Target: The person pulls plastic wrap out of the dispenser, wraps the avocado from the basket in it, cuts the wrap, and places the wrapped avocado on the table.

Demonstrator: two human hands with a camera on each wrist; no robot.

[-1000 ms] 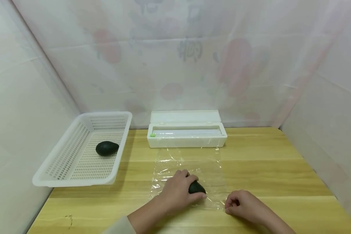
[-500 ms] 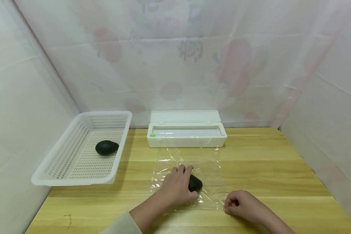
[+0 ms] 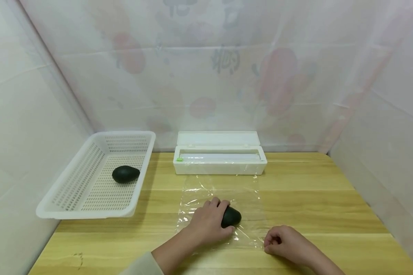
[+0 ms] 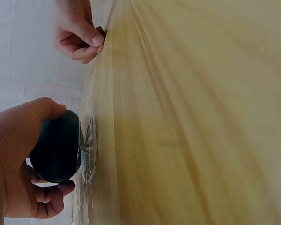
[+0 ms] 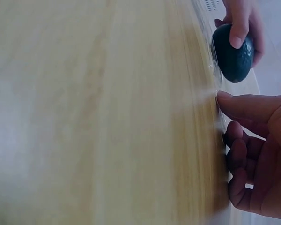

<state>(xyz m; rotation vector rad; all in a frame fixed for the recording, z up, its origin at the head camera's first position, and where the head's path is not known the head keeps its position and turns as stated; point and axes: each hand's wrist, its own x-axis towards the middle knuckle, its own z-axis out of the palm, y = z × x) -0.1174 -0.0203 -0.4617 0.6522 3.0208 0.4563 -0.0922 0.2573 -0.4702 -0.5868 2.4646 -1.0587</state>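
Note:
On a sheet of clear cling film (image 3: 249, 198) spread over the table, my left hand (image 3: 208, 223) grips a dark green avocado (image 3: 231, 217), fingers over its far side and thumb on the near side. The left wrist view shows this avocado (image 4: 57, 147) between thumb and fingers, low over the crinkled film. To the right, my right hand (image 3: 289, 244) pinches the film's near right corner, its fingers curled. From the right wrist, the thumb (image 5: 246, 107) lies against the film edge at the table, with the avocado (image 5: 234, 54) beyond it.
A white box (image 3: 220, 168) with its lid up holds the film roll (image 3: 220, 157) behind the sheet, and the film runs out over its front. At left stands a white perforated basket (image 3: 134, 202) with another avocado (image 3: 125, 174) inside. Fabric walls enclose the wooden table (image 3: 316, 206).
My left hand has turned the avocado on the film, so a rounder end now faces right, and has shifted it slightly away. The right hand has stayed at the film corner.

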